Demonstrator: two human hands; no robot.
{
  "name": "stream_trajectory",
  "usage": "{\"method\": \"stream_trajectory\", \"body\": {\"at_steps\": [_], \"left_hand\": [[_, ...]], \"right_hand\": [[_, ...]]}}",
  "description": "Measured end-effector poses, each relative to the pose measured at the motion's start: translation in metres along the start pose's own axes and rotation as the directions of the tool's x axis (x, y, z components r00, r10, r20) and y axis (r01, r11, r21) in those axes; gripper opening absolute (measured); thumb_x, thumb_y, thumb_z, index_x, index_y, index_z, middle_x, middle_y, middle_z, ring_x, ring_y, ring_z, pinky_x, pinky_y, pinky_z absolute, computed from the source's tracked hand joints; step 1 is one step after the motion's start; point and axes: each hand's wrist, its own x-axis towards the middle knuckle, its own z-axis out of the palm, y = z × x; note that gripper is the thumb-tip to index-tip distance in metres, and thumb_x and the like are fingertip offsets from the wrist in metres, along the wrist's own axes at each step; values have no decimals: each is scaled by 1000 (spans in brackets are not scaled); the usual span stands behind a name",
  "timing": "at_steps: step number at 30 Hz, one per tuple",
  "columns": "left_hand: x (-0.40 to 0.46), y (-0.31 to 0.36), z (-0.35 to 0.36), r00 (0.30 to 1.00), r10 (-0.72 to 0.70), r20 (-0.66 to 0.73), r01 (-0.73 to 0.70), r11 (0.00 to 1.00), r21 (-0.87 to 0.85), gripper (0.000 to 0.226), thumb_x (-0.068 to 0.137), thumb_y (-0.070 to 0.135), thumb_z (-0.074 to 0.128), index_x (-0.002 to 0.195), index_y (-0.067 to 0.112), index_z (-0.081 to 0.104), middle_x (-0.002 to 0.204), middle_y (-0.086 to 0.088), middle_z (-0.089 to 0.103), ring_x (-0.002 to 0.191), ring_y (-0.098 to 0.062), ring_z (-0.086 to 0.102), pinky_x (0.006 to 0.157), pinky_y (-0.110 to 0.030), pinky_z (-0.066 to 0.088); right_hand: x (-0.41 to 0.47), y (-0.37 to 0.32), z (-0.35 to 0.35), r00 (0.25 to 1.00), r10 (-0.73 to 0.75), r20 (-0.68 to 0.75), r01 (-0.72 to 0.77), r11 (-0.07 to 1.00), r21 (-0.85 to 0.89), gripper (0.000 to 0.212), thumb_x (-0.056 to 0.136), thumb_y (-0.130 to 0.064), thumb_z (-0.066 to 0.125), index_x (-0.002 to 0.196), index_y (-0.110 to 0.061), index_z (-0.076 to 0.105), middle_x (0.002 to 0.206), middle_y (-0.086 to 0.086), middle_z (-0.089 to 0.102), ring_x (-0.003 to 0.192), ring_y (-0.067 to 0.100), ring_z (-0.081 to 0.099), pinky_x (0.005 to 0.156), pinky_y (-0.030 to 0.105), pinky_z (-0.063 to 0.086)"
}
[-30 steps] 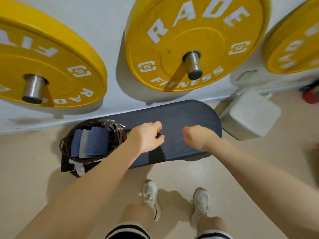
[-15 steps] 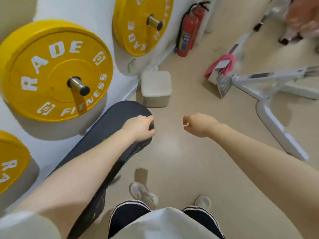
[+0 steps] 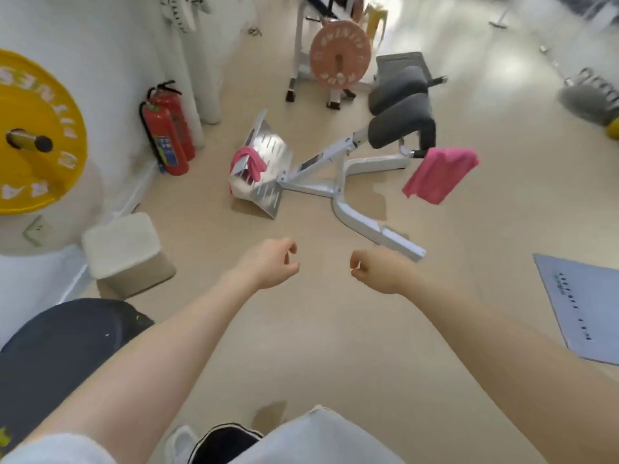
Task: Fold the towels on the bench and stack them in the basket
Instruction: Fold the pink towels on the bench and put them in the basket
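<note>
Beige smooth floor [image 3: 318,329] fills most of the frame, glossy with window-like glare at upper right. White wall [image 3: 83,45] along the left side. Yellow weight plate [image 3: 37,135] on a wall peg at left edge, white lettering. Two red fire extinguishers [image 3: 167,128] stand at the wall base, upper left. White box stool [image 3: 124,249] on the floor, left of centre. White-framed exercise machine [image 3: 351,175] with grey pads at upper centre. Pink plate [image 3: 340,58] on a white rack at the top. Grey printed mat [image 3: 582,309] at right edge.
</note>
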Motion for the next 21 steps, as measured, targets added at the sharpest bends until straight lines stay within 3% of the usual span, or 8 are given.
{"method": "stream_trajectory", "body": {"at_steps": [5, 8, 12, 16, 21], "left_hand": [[73, 89, 0, 990, 140, 11, -140, 990, 26, 30, 89, 31, 51, 114, 15, 53, 102, 0, 65, 94, -21, 59, 77, -30, 46], [122, 123, 5, 979, 199, 51, -203, 977, 68, 31, 89, 32, 50, 116, 16, 52, 104, 1, 64, 92, -20, 58, 77, -32, 48], [203, 154, 11, 957, 268, 114, -280, 954, 110, 31, 90, 31, 48, 117, 17, 50, 105, 2, 63, 89, -17, 55, 73, -29, 45], [303, 178, 6, 940, 300, 164, -321, 938, 126, 32, 90, 29, 47, 119, 18, 49, 105, 3, 63, 87, -17, 53, 76, -33, 49], [429, 211, -20, 908, 341, 245, -388, 904, 178, 33, 90, 30, 46, 121, 17, 48, 107, 0, 64, 96, -23, 58, 80, -36, 50]], "right_hand": [[-2, 103, -25, 980, 159, -116, -139, 977, 163, 25, 93, -27, 45, 112, -16, 57, 108, 4, 61, 97, 25, 58, 84, 36, 49], [13, 149, -36, 953, 244, -179, -196, 949, 248, 22, 93, -23, 43, 108, -16, 58, 104, 2, 58, 88, 22, 49, 75, 31, 42], [54, 207, -49, 919, 323, -226, -249, 921, 300, 21, 92, -18, 41, 101, -12, 58, 104, 6, 63, 88, 26, 53, 63, 30, 38], [120, 270, -79, 909, 380, -168, -308, 888, 343, 21, 91, -19, 41, 102, -12, 58, 109, 7, 61, 96, 28, 57, 80, 37, 48], [201, 337, -137, 892, 437, -115, -359, 841, 405, 24, 93, -14, 43, 110, -5, 58, 119, 14, 55, 109, 30, 52, 88, 34, 43]]}}
